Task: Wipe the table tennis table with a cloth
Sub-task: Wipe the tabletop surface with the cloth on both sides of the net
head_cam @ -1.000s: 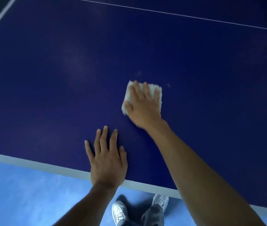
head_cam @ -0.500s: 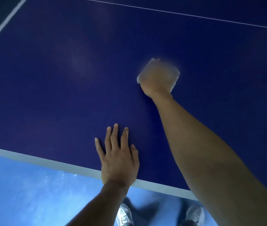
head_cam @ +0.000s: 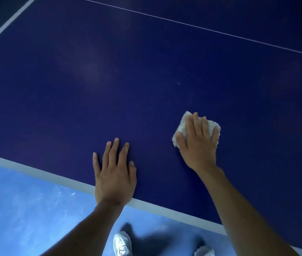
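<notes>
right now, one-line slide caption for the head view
Right hand presses a white cloth on the blue table, left hand flat near its edge.

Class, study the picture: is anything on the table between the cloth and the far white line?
Nothing visible lies between the cloth, pressed under the right hand, and the line. The left hand rests flat on the table beside it, nearer the edge.

A light blue floor (head_cam: 26,209) is showing along the bottom of the view, pale scuff marks (head_cam: 64,192) streaking its surface. A left sneaker (head_cam: 122,244) and a right sneaker (head_cam: 204,251), both white, are standing on it, partly cut off by the frame's edge, with a dark, blurred shadow (head_cam: 155,237) lying between them.
</notes>
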